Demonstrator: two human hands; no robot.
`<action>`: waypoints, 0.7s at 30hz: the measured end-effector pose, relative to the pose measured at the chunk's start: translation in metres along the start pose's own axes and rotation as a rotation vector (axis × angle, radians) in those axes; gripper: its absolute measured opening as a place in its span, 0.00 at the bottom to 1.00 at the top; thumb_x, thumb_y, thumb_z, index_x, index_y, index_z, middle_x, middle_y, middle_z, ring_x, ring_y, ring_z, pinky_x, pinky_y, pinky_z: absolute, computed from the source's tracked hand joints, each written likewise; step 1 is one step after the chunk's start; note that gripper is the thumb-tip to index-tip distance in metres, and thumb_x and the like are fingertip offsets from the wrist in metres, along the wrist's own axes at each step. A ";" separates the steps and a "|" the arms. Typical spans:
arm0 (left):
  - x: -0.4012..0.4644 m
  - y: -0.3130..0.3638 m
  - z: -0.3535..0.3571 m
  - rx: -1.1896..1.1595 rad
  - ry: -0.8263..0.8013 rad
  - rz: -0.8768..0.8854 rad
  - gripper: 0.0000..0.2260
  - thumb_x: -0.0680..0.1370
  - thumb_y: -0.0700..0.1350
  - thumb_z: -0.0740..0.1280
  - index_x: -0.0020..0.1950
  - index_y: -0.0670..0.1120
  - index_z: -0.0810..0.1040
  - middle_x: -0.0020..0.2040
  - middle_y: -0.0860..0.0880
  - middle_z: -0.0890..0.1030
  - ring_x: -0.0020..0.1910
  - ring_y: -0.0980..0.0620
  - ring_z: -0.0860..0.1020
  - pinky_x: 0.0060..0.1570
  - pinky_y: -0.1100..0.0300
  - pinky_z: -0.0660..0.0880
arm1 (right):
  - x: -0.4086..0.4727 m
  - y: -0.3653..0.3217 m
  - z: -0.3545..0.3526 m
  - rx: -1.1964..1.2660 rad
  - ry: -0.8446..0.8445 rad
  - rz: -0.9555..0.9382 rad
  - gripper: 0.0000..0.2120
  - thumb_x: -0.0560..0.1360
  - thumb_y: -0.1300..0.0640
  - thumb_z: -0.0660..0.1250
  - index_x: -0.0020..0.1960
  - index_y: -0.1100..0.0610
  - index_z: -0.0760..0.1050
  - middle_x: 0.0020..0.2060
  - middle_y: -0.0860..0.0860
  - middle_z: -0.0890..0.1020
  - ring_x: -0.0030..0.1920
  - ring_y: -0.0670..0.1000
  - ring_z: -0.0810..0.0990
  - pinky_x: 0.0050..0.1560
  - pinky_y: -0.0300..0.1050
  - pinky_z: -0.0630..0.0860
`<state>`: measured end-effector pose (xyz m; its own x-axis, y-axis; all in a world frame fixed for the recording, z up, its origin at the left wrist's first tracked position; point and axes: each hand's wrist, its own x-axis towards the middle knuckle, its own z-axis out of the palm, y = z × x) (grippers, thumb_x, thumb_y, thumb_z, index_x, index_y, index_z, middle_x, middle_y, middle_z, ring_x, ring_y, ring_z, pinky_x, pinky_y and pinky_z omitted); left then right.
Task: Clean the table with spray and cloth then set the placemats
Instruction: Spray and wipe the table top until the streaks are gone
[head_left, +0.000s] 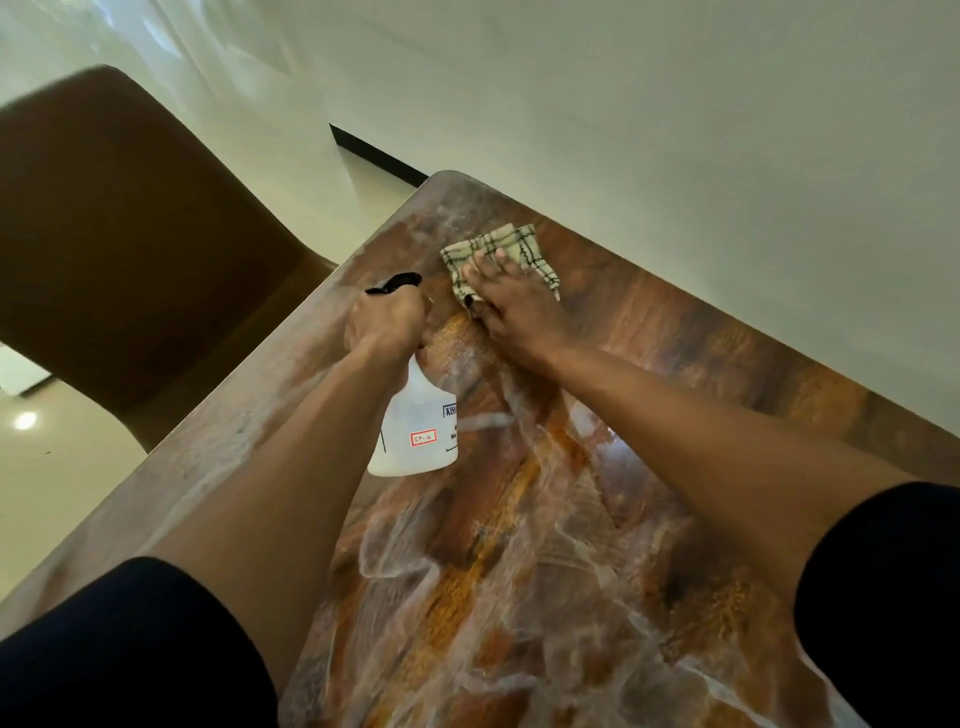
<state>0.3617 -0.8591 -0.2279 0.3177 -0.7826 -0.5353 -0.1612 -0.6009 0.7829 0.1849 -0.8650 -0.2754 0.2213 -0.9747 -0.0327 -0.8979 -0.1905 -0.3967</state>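
On table (675, 332): spray bottle (415, 431) (label "SP-4"), left hand (387, 319) gripping.

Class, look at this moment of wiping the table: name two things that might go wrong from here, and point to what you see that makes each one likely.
1. The left hand holds the spray bottle in the air, tilted, close to the wiping right hand. The two may well bump.
2. The cloth lies near the far corner of the table, under flat fingers only. A long stroke could push it over the edge.
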 end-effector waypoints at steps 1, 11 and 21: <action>0.002 0.001 -0.003 0.005 0.007 0.003 0.07 0.76 0.44 0.70 0.39 0.47 0.85 0.29 0.47 0.81 0.26 0.47 0.75 0.39 0.54 0.75 | 0.002 0.002 0.000 -0.010 -0.016 -0.052 0.25 0.86 0.49 0.56 0.82 0.48 0.60 0.83 0.48 0.58 0.83 0.52 0.52 0.80 0.53 0.51; 0.006 -0.008 -0.034 0.017 -0.005 0.109 0.15 0.78 0.40 0.69 0.60 0.57 0.83 0.34 0.48 0.81 0.31 0.52 0.76 0.34 0.58 0.74 | 0.060 0.009 -0.007 -0.036 -0.009 0.283 0.26 0.87 0.44 0.48 0.84 0.43 0.49 0.84 0.48 0.44 0.84 0.56 0.41 0.81 0.60 0.40; 0.018 -0.003 -0.028 -0.030 0.012 0.021 0.05 0.78 0.44 0.72 0.49 0.44 0.86 0.30 0.49 0.81 0.25 0.53 0.75 0.33 0.59 0.73 | 0.074 -0.013 -0.002 -0.142 -0.165 -0.194 0.25 0.87 0.45 0.51 0.83 0.43 0.51 0.84 0.45 0.49 0.84 0.51 0.44 0.82 0.56 0.47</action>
<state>0.3936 -0.8669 -0.2307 0.3259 -0.7928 -0.5150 -0.1402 -0.5793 0.8030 0.2124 -0.9349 -0.2705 0.4426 -0.8884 -0.1220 -0.8745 -0.3976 -0.2778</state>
